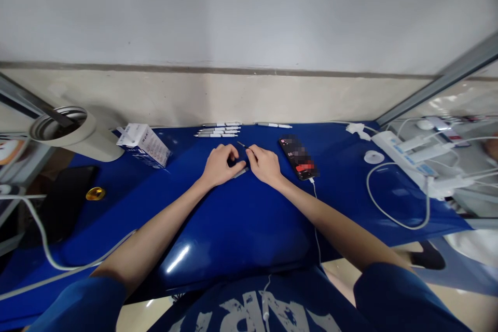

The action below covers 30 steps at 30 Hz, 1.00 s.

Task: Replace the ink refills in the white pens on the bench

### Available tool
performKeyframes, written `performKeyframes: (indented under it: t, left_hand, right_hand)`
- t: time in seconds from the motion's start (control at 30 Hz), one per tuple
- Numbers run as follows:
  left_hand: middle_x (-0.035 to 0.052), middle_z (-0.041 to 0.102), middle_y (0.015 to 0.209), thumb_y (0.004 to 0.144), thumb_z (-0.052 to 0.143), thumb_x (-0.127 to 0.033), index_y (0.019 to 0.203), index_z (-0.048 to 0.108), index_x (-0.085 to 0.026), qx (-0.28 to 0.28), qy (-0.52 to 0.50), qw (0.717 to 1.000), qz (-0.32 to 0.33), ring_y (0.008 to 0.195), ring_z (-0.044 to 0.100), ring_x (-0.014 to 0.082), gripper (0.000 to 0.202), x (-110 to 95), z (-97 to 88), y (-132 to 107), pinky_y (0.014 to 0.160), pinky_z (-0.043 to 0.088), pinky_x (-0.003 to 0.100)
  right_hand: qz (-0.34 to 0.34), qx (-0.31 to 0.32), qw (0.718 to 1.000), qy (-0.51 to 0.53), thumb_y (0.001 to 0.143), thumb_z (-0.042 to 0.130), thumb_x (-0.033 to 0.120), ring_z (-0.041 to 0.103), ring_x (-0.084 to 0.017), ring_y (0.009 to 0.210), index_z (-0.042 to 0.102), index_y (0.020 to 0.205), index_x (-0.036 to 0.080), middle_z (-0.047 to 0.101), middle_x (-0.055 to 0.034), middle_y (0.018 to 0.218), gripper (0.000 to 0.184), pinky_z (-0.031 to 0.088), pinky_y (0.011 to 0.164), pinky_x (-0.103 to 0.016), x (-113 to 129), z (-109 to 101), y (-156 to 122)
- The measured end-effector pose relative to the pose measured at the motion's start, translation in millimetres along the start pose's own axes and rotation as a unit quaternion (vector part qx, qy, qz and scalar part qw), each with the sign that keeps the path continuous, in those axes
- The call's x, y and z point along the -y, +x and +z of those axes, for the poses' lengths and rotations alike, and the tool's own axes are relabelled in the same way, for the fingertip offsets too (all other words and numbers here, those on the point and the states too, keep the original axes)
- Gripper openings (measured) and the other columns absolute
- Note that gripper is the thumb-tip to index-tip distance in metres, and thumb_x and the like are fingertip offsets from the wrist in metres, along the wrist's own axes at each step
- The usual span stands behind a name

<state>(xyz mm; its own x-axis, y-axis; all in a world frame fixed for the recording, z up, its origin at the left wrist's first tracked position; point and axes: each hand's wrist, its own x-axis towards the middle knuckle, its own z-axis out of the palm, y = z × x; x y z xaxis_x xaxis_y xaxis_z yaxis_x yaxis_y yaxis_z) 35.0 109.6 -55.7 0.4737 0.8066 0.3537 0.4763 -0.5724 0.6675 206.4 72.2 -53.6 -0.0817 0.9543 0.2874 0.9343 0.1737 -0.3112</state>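
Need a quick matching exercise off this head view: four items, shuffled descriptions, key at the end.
1. group of slender white pens
2. black rectangular phone
3. small round yellow object
4. cream cylindrical cup

A. beside a flat black object
B. right of the right hand, white cable plugged in
C. beside a white-and-blue carton
D. just beyond the left hand

Pairs: 1-D, 2-B, 3-A, 4-C

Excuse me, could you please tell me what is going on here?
A person's right hand seems to pinch a slim piece over a blue table. The curled left hand is close by, a pale piece at its thumb, perhaps held. Several white pens lie grouped beyond, near the wall.
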Motion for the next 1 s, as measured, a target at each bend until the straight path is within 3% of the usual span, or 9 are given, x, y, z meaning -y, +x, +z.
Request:
performKeyframes:
  t: [0.1,0.2,0.4,0.6,1.0]
  left_hand:
    - [0.0008,0.059,0.070,0.065,0.071,-0.031,0.068,0.059,-0.021,0.065,0.030,0.996,0.045,0.079,0.051,0.0213,0.016,-7,-0.6,-2,0.075,0.037,0.035]
    - [0.0023,0.061,0.075,0.071,0.066,-0.029,0.072,0.060,-0.021,0.078,0.045,0.994,0.053,0.082,0.051,0.0226,0.011,-8,0.8,-2,0.076,0.037,0.036]
    - [0.0047,0.062,0.086,0.091,0.047,-0.028,0.093,0.055,-0.020,-0.014,0.037,0.999,-0.013,0.084,0.052,0.0220,0.011,8,5.2,3,0.077,0.041,0.035]
    - [0.0065,0.061,0.098,0.096,0.040,-0.021,0.101,0.051,-0.021,-0.126,0.014,0.990,-0.065,0.093,0.050,0.0224,0.012,17,4.8,6,0.083,0.043,0.035]
    - [0.0073,0.054,0.101,0.094,0.042,-0.018,0.101,0.056,-0.021,-0.150,-0.031,0.987,-0.054,0.099,0.052,0.0216,0.016,16,6.3,9,0.088,0.044,0.036]
  right_hand:
    - [0.015,-0.012,1.000,0.004,0.100,0.031,0.035,0.062,-0.015,0.070,0.056,0.090,0.022,0.069,-0.0011,0.084,0.030,0.026,0.058,-0.026,-1,0,1]
    - [0.026,-0.017,1.000,0.006,0.100,0.031,0.035,0.062,-0.016,0.070,0.056,0.090,0.022,0.069,-0.0014,0.083,0.030,0.027,0.058,-0.026,-1,0,1]
    - [0.047,-0.023,0.999,0.000,0.100,0.027,0.034,0.062,-0.017,0.073,0.056,0.093,0.021,0.068,-0.0033,0.082,0.032,0.029,0.060,-0.026,-2,1,4]
    - [0.025,-0.004,1.000,-0.006,0.100,0.031,0.034,0.062,-0.017,0.073,0.056,0.091,0.023,0.069,-0.0011,0.086,0.029,0.027,0.059,-0.026,2,1,6]
    - [-0.001,0.014,0.999,-0.038,0.100,0.030,0.033,0.061,-0.017,0.073,0.056,0.093,0.022,0.067,-0.0026,0.087,0.029,0.030,0.061,-0.027,5,5,4]
